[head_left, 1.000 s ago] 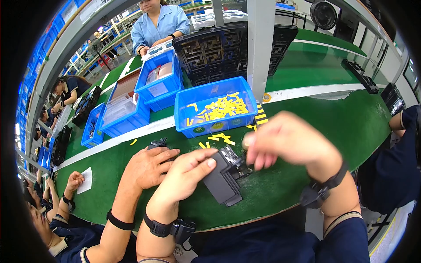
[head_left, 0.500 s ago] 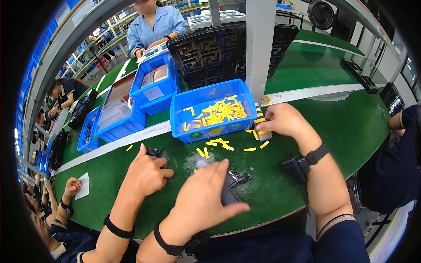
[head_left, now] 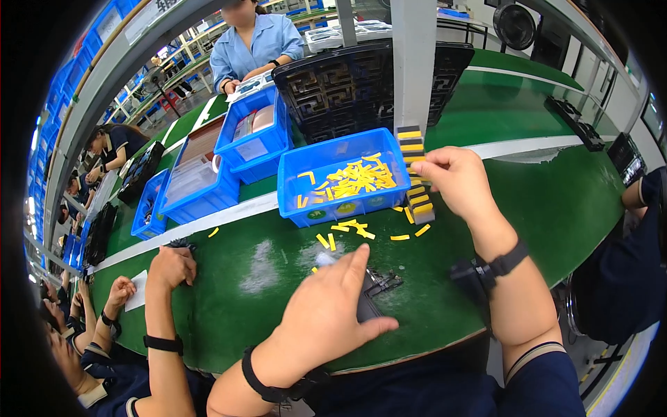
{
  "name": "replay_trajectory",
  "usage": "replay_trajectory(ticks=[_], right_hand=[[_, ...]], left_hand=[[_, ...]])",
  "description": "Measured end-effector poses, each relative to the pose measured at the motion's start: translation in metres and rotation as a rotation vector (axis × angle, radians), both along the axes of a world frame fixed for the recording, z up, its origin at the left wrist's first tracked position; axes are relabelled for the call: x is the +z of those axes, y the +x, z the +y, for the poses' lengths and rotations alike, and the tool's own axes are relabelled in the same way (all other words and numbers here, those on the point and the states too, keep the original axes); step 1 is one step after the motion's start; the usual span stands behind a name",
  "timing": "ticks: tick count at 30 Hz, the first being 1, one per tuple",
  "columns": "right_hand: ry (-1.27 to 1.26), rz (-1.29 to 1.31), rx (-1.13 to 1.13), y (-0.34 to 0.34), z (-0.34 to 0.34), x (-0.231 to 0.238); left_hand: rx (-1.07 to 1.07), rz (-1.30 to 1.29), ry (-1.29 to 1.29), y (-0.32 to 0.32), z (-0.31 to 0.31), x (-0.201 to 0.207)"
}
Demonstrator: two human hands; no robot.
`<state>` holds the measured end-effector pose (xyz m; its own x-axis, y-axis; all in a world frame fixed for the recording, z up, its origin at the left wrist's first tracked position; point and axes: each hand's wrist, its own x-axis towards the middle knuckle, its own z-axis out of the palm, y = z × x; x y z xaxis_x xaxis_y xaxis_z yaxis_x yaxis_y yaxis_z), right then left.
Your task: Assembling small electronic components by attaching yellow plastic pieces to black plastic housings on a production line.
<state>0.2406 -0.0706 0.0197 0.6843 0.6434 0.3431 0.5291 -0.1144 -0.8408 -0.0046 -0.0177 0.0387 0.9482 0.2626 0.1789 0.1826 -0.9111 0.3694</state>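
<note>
At a green worktable [head_left: 229, 326], a worker's left hand [head_left: 326, 306] lies back up over a black angular part [head_left: 381, 286], the thumb splayed well away from the forefinger. The palm covers much of the part, leaving only its right-hand section exposed; the remaining fingers are largely obscured, and whether they grip it cannot be told.

The right hand [head_left: 455, 177] reaches to a grey block [head_left: 421, 199] lined with yellow strips, its thumb and forefinger drawn together at the block's edge. Whether a strip is caught between the tips is too small to make out, and the other fingers curl partly out of sight. The hand hides a portion of the block, which stands just beside a blue bin [head_left: 297, 205] holding a heap of yellow pieces [head_left: 358, 181]. Loose yellow strips [head_left: 399, 238] lie on the table in front of the bin.

At left, a co-worker's hand [head_left: 172, 270] is bent near a dark object [head_left: 182, 244], mostly hidden and hard to identify. Across the table, a person in a light blue shirt [head_left: 253, 47] is cut off by the upper edge.
</note>
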Motion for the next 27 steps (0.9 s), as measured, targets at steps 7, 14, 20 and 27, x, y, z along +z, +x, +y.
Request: replay_trajectory(ticks=[7,14,20,27], right_hand=[[0.043,0.53,0.515,-0.064,-0.005,0.0],[0.147,0.653,0.595,-0.072,0.0,-0.011],[0.247,0.745,0.638,-0.077,-0.004,-0.007],[0.222,0.641,0.537,-0.068,-0.005,-0.008]], left_hand=[[0.236,-0.381,-0.299,0.015,0.031,-0.011],[0.151,-0.509,-0.987,0.008,0.038,-0.029],[0.072,-0.46,-1.504,0.005,0.063,-0.037],[0.347,-0.003,-0.154,0.01,0.061,-0.037]])
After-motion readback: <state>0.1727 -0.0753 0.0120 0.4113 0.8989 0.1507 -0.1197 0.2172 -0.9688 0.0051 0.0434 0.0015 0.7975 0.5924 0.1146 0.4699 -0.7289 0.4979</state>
